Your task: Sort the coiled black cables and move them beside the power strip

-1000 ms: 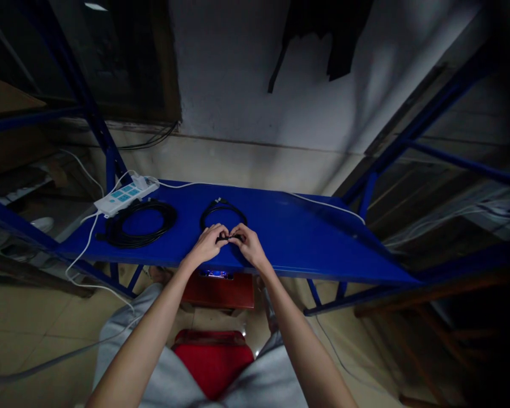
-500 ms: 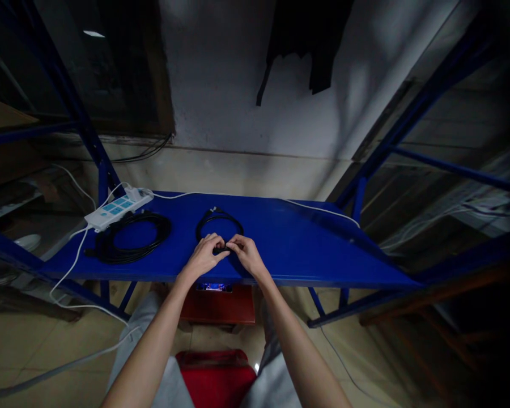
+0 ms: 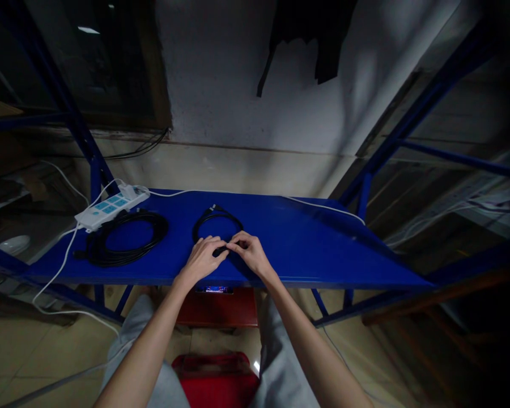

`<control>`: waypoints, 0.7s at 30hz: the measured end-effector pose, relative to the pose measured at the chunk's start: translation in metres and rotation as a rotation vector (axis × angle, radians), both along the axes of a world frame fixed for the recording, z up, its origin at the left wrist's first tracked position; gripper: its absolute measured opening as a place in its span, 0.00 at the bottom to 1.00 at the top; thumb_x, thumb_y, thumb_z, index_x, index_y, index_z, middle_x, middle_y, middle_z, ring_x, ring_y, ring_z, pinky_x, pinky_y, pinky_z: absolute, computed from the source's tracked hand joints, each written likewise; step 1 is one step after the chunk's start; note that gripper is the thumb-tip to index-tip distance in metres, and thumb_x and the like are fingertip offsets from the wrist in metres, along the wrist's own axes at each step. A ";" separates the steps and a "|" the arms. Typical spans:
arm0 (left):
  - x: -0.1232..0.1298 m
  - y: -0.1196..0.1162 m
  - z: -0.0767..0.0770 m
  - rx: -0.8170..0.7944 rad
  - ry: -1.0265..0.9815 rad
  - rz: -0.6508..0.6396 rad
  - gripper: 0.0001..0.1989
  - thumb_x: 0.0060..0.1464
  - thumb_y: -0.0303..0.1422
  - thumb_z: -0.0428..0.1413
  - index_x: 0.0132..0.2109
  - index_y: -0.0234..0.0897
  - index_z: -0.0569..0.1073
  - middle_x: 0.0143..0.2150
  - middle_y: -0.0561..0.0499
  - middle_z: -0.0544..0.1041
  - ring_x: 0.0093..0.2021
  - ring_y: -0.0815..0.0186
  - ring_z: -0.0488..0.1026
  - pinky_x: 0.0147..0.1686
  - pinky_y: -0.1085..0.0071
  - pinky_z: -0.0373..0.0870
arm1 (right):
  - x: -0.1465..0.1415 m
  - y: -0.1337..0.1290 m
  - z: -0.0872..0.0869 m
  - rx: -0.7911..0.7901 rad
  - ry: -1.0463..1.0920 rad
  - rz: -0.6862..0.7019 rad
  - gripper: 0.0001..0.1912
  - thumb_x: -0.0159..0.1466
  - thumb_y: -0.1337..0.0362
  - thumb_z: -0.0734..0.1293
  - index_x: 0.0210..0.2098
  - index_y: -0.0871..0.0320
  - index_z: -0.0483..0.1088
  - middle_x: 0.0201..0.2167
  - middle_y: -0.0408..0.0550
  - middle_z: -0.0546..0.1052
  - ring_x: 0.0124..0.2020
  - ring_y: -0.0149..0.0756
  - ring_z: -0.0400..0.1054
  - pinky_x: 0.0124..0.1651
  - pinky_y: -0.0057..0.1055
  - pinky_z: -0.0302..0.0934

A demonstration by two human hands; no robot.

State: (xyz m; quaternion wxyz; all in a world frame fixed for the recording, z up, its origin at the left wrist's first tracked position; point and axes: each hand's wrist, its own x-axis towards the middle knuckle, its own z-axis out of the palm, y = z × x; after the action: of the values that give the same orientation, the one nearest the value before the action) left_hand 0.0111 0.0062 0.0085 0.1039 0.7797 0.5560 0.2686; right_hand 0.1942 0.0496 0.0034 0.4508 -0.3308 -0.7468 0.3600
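A black cable lies in a loop on the blue shelf, its pale-tipped connector end at the far side of the loop. My left hand grips the near side of this loop, thumb and fingers closed round it. Close beside it, my right hand pinches the same cable, the fingertips of both hands nearly meeting. The small part between the fingertips is dark and partly hidden.
On the left of the shelf lies a larger coil of black cable, next to a white power strip with blue sockets. A white cord runs along the back edge. Below are a red stool and a lit screen.
Both hands keep their hold on the cable, with only slight finger movement. The view has shifted a little, and the loop stays in place on the shelf.
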 end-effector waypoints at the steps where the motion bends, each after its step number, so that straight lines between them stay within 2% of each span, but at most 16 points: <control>1: -0.001 0.000 0.001 -0.005 -0.021 -0.020 0.10 0.63 0.38 0.54 0.46 0.44 0.79 0.44 0.49 0.78 0.48 0.59 0.72 0.52 0.62 0.64 | 0.000 0.001 0.000 -0.009 -0.009 0.020 0.15 0.62 0.50 0.71 0.31 0.56 0.78 0.33 0.49 0.76 0.34 0.37 0.68 0.38 0.33 0.59; 4: -0.005 0.000 0.002 -0.011 -0.131 -0.069 0.09 0.62 0.38 0.56 0.40 0.41 0.80 0.38 0.50 0.78 0.42 0.63 0.73 0.43 0.68 0.65 | 0.001 0.002 -0.001 -0.028 -0.024 0.064 0.14 0.60 0.52 0.73 0.33 0.56 0.78 0.33 0.49 0.77 0.33 0.36 0.67 0.37 0.32 0.58; 8: -0.007 0.002 -0.001 -0.023 -0.304 -0.083 0.07 0.58 0.35 0.60 0.34 0.38 0.79 0.35 0.50 0.77 0.36 0.66 0.73 0.37 0.71 0.64 | 0.001 0.000 0.001 -0.036 -0.022 0.059 0.13 0.61 0.53 0.73 0.32 0.57 0.79 0.31 0.48 0.76 0.32 0.35 0.65 0.35 0.31 0.56; 16: -0.007 0.003 -0.002 -0.015 -0.425 -0.093 0.09 0.56 0.37 0.62 0.33 0.36 0.80 0.33 0.49 0.78 0.34 0.65 0.74 0.36 0.71 0.66 | 0.000 -0.004 0.002 0.007 -0.071 0.029 0.12 0.58 0.54 0.75 0.33 0.56 0.79 0.32 0.47 0.75 0.30 0.33 0.63 0.33 0.30 0.55; 21: -0.007 0.001 0.000 0.001 -0.406 -0.118 0.08 0.57 0.35 0.61 0.33 0.36 0.81 0.34 0.48 0.77 0.35 0.65 0.74 0.38 0.70 0.66 | 0.000 -0.007 0.005 0.058 -0.071 0.006 0.10 0.60 0.56 0.74 0.31 0.56 0.78 0.34 0.49 0.76 0.37 0.37 0.68 0.39 0.32 0.57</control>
State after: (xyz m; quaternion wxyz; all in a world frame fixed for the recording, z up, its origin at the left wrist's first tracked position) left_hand 0.0043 0.0072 0.0081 0.2292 0.7408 0.4767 0.4140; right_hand 0.1943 0.0428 0.0087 0.4324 -0.3278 -0.7735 0.3275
